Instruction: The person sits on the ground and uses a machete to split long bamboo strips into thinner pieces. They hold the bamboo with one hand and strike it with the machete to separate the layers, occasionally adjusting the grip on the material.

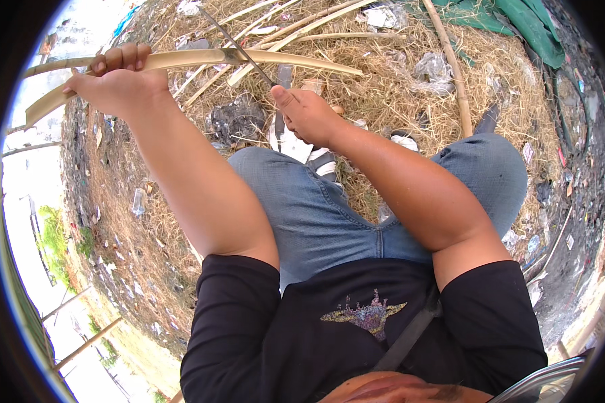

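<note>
My left hand is wrapped around a pale length of split bamboo near its left end. The bamboo runs sideways across the far part of the view, and at the left two pieces of it spread apart. My right hand is closed on a knife with a long, narrow, dark blade. The blade slants up and left and crosses the bamboo at a darker band, seemingly touching it. The knife's handle is mostly hidden in my fist.
Dry straw and litter cover the ground, with several bamboo strips beyond my hands. A brown pole lies to the right, near green sheeting. A dark lump sits left of my feet; my bent legs are nearer.
</note>
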Action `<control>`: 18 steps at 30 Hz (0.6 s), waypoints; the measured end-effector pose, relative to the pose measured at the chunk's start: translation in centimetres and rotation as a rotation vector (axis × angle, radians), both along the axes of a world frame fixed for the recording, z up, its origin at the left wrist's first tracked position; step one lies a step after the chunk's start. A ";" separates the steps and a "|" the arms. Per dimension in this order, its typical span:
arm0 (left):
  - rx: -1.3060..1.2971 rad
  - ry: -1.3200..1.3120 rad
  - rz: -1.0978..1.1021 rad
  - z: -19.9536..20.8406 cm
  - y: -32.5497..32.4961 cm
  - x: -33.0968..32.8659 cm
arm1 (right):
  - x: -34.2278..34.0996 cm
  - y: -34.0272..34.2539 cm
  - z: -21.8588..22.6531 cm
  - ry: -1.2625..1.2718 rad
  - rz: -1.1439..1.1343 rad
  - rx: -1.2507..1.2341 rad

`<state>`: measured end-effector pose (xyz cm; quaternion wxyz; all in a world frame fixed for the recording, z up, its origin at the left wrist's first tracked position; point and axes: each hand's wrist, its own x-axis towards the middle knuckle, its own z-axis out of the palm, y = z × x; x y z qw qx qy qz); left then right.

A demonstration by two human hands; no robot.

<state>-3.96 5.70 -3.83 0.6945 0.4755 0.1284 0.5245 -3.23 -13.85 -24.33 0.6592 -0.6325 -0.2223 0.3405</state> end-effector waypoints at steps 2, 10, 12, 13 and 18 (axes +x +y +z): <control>-0.018 0.023 0.029 -0.1 -0.3 0.0 | 0.0 -0.3 -1.1 -0.068 0.004 -0.006; -0.045 0.048 0.107 -0.2 -0.4 -0.1 | -0.6 0.2 -0.1 -0.142 -0.015 -0.072; -0.021 0.057 0.126 0.7 -1.4 0.6 | 0.9 -0.9 -0.3 -0.214 -0.010 -0.093; -0.028 0.055 0.123 0.4 -1.1 0.3 | 0.6 -0.9 -0.5 -0.165 0.004 -0.100; -0.058 0.039 0.134 0.0 0.2 -0.5 | -1.1 0.0 0.3 -0.092 0.010 -0.065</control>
